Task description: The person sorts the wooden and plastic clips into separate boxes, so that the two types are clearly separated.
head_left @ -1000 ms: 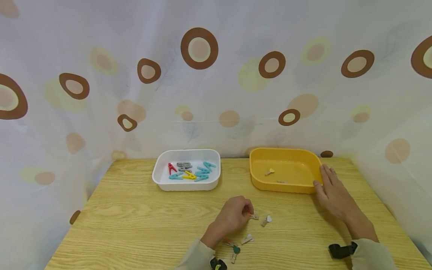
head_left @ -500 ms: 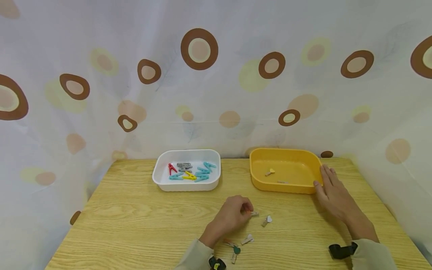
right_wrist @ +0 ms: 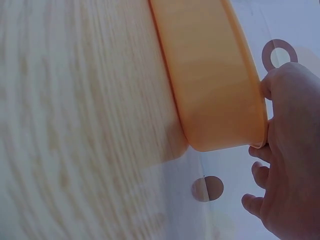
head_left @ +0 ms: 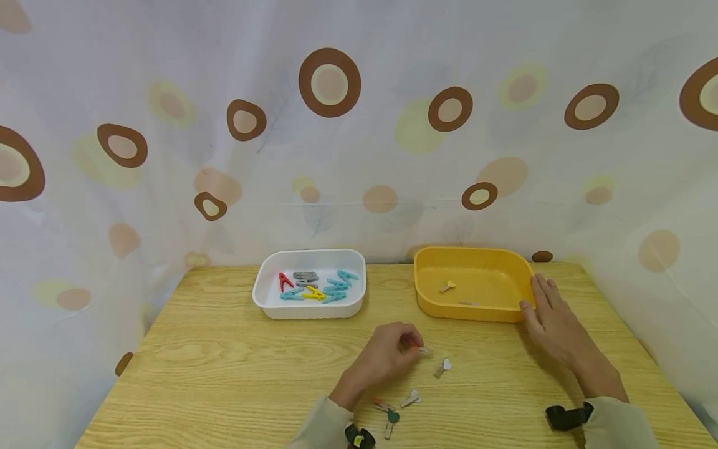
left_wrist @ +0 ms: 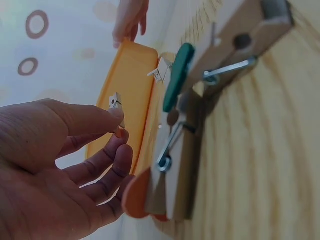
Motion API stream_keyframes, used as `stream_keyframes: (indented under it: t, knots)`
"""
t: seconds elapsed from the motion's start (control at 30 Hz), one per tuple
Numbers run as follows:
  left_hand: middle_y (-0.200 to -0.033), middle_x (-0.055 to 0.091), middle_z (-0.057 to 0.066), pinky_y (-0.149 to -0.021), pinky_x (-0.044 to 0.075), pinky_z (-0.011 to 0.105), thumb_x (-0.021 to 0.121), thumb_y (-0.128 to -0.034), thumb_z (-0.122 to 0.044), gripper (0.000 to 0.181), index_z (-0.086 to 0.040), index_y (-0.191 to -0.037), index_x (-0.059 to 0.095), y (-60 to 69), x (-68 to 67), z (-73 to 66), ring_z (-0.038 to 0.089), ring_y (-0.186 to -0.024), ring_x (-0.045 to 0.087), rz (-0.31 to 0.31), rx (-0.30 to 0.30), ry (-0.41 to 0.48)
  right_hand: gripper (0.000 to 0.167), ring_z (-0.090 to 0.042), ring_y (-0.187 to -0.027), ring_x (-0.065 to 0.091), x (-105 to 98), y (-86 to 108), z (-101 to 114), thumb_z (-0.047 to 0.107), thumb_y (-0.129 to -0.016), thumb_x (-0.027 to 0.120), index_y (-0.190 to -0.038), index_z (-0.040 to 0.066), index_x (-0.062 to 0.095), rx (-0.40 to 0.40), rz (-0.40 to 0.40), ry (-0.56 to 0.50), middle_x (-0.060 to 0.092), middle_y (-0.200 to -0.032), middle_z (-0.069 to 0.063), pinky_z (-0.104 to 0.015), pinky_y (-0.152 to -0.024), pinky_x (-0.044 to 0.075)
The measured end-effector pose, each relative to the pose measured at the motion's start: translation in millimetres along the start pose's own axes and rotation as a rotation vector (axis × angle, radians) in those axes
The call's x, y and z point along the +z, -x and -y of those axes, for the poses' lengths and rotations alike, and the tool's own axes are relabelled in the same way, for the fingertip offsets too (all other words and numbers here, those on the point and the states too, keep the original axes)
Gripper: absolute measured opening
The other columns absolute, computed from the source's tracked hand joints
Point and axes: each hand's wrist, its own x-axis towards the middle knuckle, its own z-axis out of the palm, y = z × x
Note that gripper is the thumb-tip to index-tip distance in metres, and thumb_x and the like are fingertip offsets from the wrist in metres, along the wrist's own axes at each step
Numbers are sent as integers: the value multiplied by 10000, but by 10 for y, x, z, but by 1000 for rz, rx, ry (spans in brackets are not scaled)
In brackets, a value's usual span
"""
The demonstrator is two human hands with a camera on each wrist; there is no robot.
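Observation:
My left hand (head_left: 387,352) pinches a small wooden clothespin (left_wrist: 116,101) with an orange end between thumb and forefinger, just above the table. Its other fingers are loosely bent. Nearby lie several similar pins: one with a white heart (head_left: 443,368), another with a white end (head_left: 411,398), a green-hearted one (head_left: 391,424) and an orange-ended one (head_left: 384,405). At the right, my right hand (head_left: 558,327) rests against the corner of the yellow tray (head_left: 471,312), its fingers fairly straight along the side and its thumb at the front rim. Inside that tray is a yellow-hearted clothespin (head_left: 447,286) and another small pin (head_left: 469,303).
A white tray (head_left: 311,310) stands at the back left, holding a red clip (head_left: 285,282), a yellow clip (head_left: 314,292), several blue clips (head_left: 335,296) and grey ones (head_left: 305,275). A patterned curtain (head_left: 359,156) hangs behind the wooden table (head_left: 224,374).
My left hand has lifted slightly and shifted a little away from me with the orange-ended clothespin. The right hand keeps its place on the yellow tray.

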Motion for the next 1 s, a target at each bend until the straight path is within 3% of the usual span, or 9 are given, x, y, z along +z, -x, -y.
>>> stream_keyframes:
  t: [0.27,0.4,0.73,1.0]
  knots:
    - [-922,649,-71,-776,513,188,732,-955,-73,60,-123,-976,707,-34,-25,-103,67,-842,579,-34,-43,83,667,-526,-1519,15,-35,12,-21,301,-1131,302,-1587,-119,56,-14,-11,-8,32,-1651,-347,-620,-1216,17]
    - [-922,639,-77,-791,524,210,730,-961,-89,53,-128,-987,705,-63,-36,-120,102,-859,590,-55,-27,98,667,-527,-1519,7,-37,16,-31,300,-1132,296,-1585,-122,49,-14,-11,-10,24,-1650,-349,-617,-1217,12]
    - [-977,674,-60,-799,552,255,761,-942,-111,77,-135,-1008,729,-233,-64,-148,119,-900,608,-146,30,28,682,-522,-1521,7,-38,-2,-6,322,-1131,299,-1595,-100,31,5,8,-14,9,-1658,-332,-628,-1213,25]
    - [-956,693,-42,-767,532,191,769,-941,-143,57,-132,-981,730,-493,-99,-306,116,-864,631,-187,139,-73,674,-487,-1533,-37,-22,21,-7,315,-1133,303,-1604,-78,22,-6,2,-38,2,-1665,-318,-644,-1207,25]
